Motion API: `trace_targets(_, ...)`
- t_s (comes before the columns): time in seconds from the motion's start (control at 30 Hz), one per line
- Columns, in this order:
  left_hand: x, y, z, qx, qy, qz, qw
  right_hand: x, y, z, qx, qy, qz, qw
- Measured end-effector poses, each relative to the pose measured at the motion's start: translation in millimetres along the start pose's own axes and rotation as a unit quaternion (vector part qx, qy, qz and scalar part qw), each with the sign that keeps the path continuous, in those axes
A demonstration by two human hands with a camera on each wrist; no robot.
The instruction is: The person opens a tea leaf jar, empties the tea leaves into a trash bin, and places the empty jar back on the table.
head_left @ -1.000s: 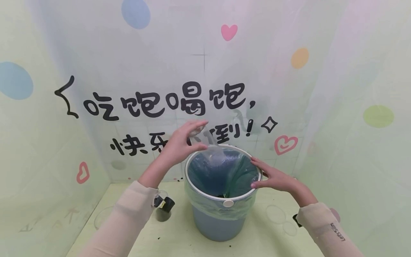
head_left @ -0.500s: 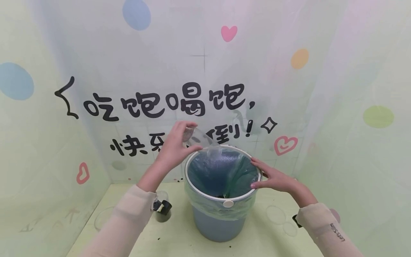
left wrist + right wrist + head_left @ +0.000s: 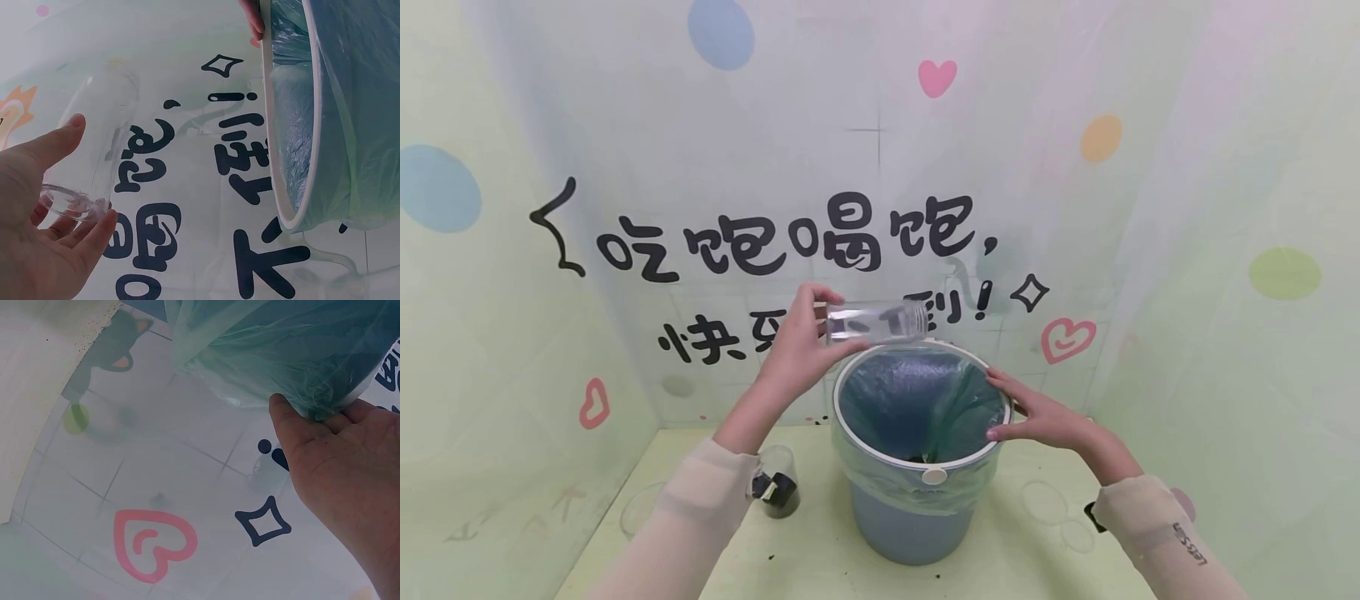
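My left hand [image 3: 797, 342] holds a clear jar [image 3: 876, 322] near its base, thumb below and fingers above in the head view. The jar lies almost level, its threaded mouth to the right, above the back left rim of a blue bin [image 3: 913, 533]. Nothing is visible inside it. In the left wrist view the jar [image 3: 94, 137] stands apart from the bin's white rim [image 3: 265, 94]. My right hand [image 3: 1048, 418] rests on the bin's right rim, thumb and index finger spread; its other fingers are partly hidden. A green bag [image 3: 250, 362] lines the bin and hangs over its outside.
A second clear container [image 3: 780, 492] with dark contents stands left of the bin, partly covered by a black wrist device [image 3: 763, 486]. The bin stands on a pale table [image 3: 805, 550] with a few dark specks. A printed curtain [image 3: 737, 150] encloses the back and sides.
The jar has turned from mouth-down, tilted toward the bin, to nearly level. My left hand has shifted slightly left. My right hand keeps its place on the rim.
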State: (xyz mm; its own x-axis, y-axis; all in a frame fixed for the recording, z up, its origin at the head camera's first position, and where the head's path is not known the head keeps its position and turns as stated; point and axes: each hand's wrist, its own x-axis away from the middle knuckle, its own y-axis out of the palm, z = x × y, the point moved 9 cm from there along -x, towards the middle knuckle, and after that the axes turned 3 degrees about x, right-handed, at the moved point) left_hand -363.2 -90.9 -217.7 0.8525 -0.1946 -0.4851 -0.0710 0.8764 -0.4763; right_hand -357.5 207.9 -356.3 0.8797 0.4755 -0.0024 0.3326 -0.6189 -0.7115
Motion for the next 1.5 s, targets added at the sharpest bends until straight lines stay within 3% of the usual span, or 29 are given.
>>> trace_targets(0.1,1.1,-1.4,-1.7,0.007,-0.005,0.003,1.0000,1,0,0,0.002,-0.004,0.001,1.000)
trace_targets(0.33,3.2,-9.0,0.6,-0.034,0.018,0.028,0.9989,1,-1,-1,0.004,-0.006,0.000,1.000)
trace_targets(0.63,9.7,-27.2,2.0,-0.028,0.053,0.074,0.9955,0,0,-2,0.003,-0.008,0.000,1.000)
trace_targets(0.83,18.6,-43.0,-0.7,-0.023,0.048,0.100,0.9936,-1,0,-2,0.005,-0.012,0.003,1.000)
trace_targets(1.07,41.8,-58.9,-8.0,-0.031,0.030,0.113,0.9927,-1,-1,2,0.008,-0.007,0.007,1.000)
trace_targets(1.5,106.5,-99.1,-49.8,-0.084,-0.054,0.118,0.9880,2,-1,-4,0.012,-0.020,0.010,1.000)
